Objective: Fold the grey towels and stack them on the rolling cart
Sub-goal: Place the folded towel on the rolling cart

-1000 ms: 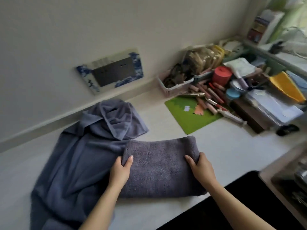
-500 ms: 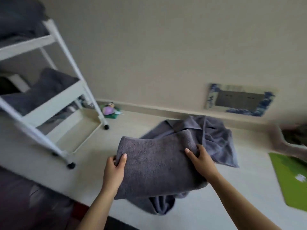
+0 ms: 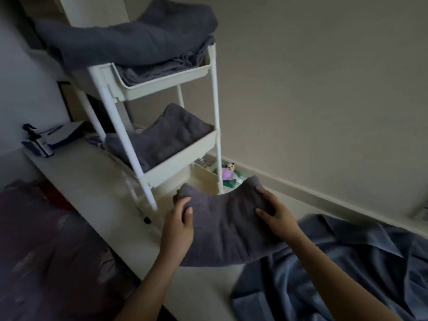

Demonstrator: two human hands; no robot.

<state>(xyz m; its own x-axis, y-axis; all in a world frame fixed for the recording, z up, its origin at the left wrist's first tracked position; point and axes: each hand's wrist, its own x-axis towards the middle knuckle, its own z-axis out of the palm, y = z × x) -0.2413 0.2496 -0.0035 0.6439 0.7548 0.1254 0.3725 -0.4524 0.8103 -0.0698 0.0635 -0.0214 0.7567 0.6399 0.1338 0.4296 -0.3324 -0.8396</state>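
Observation:
A folded grey towel (image 3: 225,224) hangs in the air between both hands, sagging in the middle. My left hand (image 3: 179,225) grips its left end and my right hand (image 3: 275,213) grips its right end. It sits just in front of the bottom tray of the white rolling cart (image 3: 162,82). Folded grey towels (image 3: 129,38) fill the cart's top tray, and another folded grey towel (image 3: 166,137) lies on the middle tray. An unfolded blue-grey towel (image 3: 347,274) lies crumpled on the floor at the lower right.
A small purple panda toy (image 3: 228,173) sits behind the cart by the wall. A black spray bottle (image 3: 37,142) and papers lie at the far left. Dark patterned fabric (image 3: 46,251) covers the lower left. The wall's baseboard (image 3: 324,195) runs behind everything.
Both hands lifted the folded towel off the floor and carried it left to the cart. The view swung left, bringing the cart close and the clutter out of sight.

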